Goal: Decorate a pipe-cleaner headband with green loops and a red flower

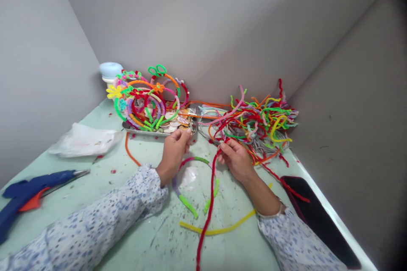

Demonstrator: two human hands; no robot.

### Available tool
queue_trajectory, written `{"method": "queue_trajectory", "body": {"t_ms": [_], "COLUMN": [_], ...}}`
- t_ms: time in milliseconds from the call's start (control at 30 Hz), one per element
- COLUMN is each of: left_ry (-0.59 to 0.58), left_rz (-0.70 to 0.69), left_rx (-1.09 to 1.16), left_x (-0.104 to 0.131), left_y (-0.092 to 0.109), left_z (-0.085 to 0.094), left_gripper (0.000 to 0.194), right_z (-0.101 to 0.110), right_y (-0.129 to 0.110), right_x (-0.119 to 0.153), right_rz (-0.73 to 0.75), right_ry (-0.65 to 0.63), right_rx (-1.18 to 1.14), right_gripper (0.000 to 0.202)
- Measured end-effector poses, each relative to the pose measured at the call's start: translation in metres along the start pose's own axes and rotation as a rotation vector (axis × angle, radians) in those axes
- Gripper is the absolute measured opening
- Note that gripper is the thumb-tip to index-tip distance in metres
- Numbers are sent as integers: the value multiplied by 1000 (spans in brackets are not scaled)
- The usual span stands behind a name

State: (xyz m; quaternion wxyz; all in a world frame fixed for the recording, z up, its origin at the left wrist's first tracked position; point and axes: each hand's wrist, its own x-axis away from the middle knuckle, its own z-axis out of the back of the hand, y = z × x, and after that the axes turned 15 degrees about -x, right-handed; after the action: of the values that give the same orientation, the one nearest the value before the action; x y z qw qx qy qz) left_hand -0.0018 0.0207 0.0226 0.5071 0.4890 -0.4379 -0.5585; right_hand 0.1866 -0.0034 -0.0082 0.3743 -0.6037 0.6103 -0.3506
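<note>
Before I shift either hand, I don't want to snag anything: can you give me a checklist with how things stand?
1. Red stem gripped: ok; the right hand pinches the red stem, which hangs down.
2. Left hand free: cannot tell; the left hand has its fingers together, hiding anything between them.
3. Headband untouched by the red stem: cannot tell; the stem crosses in front of the headband.
4. Yellow stem out from under the red stem: not ok; the red one passes over the yellow stem.
5. Glue gun apart from both hands: ok; the glue gun lies at far left.
6. Phone uncovered: not ok; another red strand overlaps the phone.
</note>
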Motion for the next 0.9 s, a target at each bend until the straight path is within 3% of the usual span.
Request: {"method": "queue_trajectory", "body": {"t_ms": [67, 133, 200, 333, 633, 767, 900], "left_ry": [54, 40, -48, -321, -776, -891, -910], "left_rz": [-24, -45, -50, 16, 157, 225, 255], "left_rx": [-44, -57, -58, -83, -85, -36, 3], "left_x": [-2, -1, 3, 12, 24, 27, 26], "left_y": [2, 3, 3, 4, 12, 7, 4], "left_z": [2, 0, -3, -9, -13, -15, -15], "left_gripper": [18, 35, 43, 26, 33, 36, 27], "right_z": [0, 0, -1, -1, 2, 7, 18], "right_y": [0, -1, -1, -2, -3, -2, -6], "right_x": [0, 0, 0, -2, -9, -13, -18], "right_rz": [1, 4, 6, 24, 160, 229, 352], "right_ry": [8, 14, 26, 69, 239, 303, 454], "right_rx": [-23, -33, -39, -73, -156, -193, -268], "right_gripper": [26, 25, 25, 25, 25, 25, 24]}}
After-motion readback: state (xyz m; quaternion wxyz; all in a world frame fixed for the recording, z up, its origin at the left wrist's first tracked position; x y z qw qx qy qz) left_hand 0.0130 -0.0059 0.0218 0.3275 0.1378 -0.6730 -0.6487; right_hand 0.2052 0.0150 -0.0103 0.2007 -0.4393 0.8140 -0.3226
